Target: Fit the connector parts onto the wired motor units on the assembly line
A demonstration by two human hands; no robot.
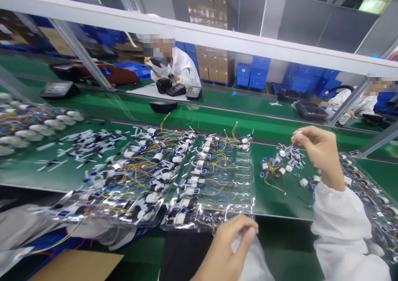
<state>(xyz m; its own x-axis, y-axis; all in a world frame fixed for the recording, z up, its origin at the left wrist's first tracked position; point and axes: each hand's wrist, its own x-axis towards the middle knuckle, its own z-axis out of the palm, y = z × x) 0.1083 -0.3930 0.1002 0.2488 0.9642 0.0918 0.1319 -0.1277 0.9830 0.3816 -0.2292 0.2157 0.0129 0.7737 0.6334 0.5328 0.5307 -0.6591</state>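
Head view — I see loose wired motors (281, 171) on the table (280, 207), axes mixed, below and left of the nearer right hand (323, 150), fingers pinched, contents unclear — left hand (228, 245) curled by the clear tray (242, 192), grip unreadable.

A long white metal beam (217, 34) slants across the upper view. Below it, the far green bench (248, 100) carries black desktop devices with sloped faces (177, 89) and a shallow black plastic tray (309, 110). Behind are a co-worker in a white coat (186, 69), stacked brown cardboard boxes (213, 68) and, near these, rectangular blue plastic bins (258, 74). A flat brown cardboard sheet (76, 266) shows at lower left.
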